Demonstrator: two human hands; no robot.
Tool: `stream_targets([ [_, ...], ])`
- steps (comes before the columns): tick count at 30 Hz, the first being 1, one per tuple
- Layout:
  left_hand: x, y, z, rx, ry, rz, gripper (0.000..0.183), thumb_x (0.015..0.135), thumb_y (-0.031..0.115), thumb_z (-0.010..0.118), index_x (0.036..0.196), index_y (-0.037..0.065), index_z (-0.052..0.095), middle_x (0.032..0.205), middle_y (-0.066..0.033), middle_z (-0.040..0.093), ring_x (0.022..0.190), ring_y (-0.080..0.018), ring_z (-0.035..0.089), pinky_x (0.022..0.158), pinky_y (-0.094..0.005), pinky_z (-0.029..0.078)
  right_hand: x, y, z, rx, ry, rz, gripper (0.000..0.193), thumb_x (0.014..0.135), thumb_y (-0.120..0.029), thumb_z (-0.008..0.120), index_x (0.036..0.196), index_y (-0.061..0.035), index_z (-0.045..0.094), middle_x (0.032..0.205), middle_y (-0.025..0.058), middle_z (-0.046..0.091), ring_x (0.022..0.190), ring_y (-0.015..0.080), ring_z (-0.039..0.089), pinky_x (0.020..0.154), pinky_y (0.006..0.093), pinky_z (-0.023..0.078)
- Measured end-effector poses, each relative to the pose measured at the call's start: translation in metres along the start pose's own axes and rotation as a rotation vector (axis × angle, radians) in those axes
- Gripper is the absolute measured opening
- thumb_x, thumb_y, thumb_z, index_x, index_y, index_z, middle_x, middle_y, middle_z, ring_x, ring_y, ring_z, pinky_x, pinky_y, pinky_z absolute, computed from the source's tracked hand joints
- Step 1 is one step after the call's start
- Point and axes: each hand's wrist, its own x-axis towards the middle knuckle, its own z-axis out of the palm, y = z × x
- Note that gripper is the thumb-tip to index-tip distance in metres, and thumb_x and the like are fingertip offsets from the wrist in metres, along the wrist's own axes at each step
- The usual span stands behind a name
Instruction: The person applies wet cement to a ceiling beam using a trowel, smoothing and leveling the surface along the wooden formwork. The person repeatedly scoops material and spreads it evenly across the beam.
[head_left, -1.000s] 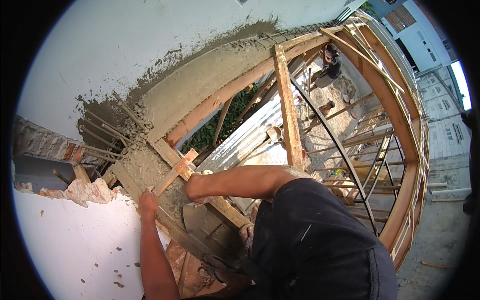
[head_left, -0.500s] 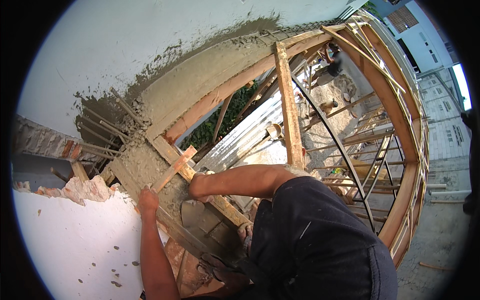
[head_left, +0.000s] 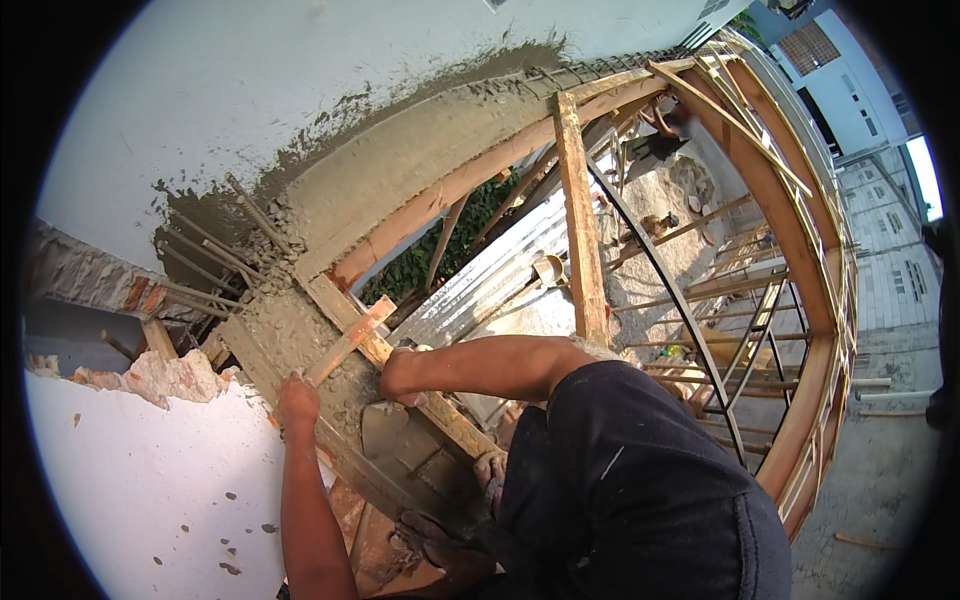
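My left hand [head_left: 298, 402] is closed on the lower end of a short flat wooden strip [head_left: 350, 343], which lies tilted across the wet concrete and the form's edge board. My right hand [head_left: 402, 380] is curled at that edge board [head_left: 455, 425], beside the strip. Its fingers are mostly hidden, so what it grips cannot be made out. Just below it lies a smooth grey rounded surface [head_left: 385, 428], perhaps a blade. Rough wet concrete [head_left: 285, 315] fills the narrow form between the boards. My foot [head_left: 490, 470] rests by the board's near end.
Steel bars [head_left: 215, 260] stick out at the left near broken masonry [head_left: 165, 380]. A smooth concrete beam [head_left: 400, 170] runs along the pale wall. A wooden post [head_left: 580, 220] and black metal frame [head_left: 680, 290] stand right. Far below, a person [head_left: 665, 140] works by a sand heap.
Both hands and the wooden strip stay nearly in place. The view shifts slightly, and the person far below has changed posture.
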Motion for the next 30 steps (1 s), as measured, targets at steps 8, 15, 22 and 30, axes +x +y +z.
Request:
stream_targets([
  [8,-0.001,-0.001,0.003,0.018,-0.028,0.017,0.042,0.097,0.024,0.053,0.124,-0.007,0.062,0.122,-0.0294,0.064,0.119,-0.0439,0.058,0.105,-0.0482,0.045,0.0,0.0,0.001,-0.005,-0.004,-0.007,0.049,0.067,-0.036,0.088,0.112,-0.0181,0.077,0.111,0.0054,0.075,0.102,0.0312,0.071,0.082,0.048,0.057],
  [15,-0.003,0.004,-0.005,0.001,-0.043,-0.016,0.044,0.098,0.027,0.053,0.126,-0.005,0.061,0.125,-0.0283,0.063,0.122,-0.0427,0.056,0.105,-0.0483,0.045,0.002,0.004,0.005,0.044,0.024,-0.002,0.048,0.068,-0.034,0.088,0.112,-0.0169,0.077,0.11,0.0055,0.075,0.101,0.0301,0.071,0.081,0.0479,0.057],
  [22,-0.006,0.006,-0.003,0.001,-0.014,-0.032,0.045,0.098,0.029,0.053,0.128,-0.004,0.06,0.128,-0.0273,0.062,0.123,-0.0419,0.056,0.106,-0.0483,0.044,0.003,0.005,0.006,0.044,0.023,0.02,0.048,0.066,-0.033,0.089,0.11,-0.0163,0.078,0.109,0.0061,0.076,0.1,0.0299,0.072,0.08,0.0474,0.057],
  [30,-0.008,0.007,-0.008,0.007,-0.042,-0.02,0.047,0.098,0.03,0.052,0.13,-0.004,0.059,0.129,-0.0285,0.061,0.125,-0.0422,0.055,0.108,-0.0466,0.043,0.003,0.014,0.01,0.085,0.077,-0.074,0.049,0.066,-0.033,0.089,0.11,-0.0158,0.077,0.106,0.0064,0.076,0.098,0.0297,0.072,0.079,0.0478,0.056],
])
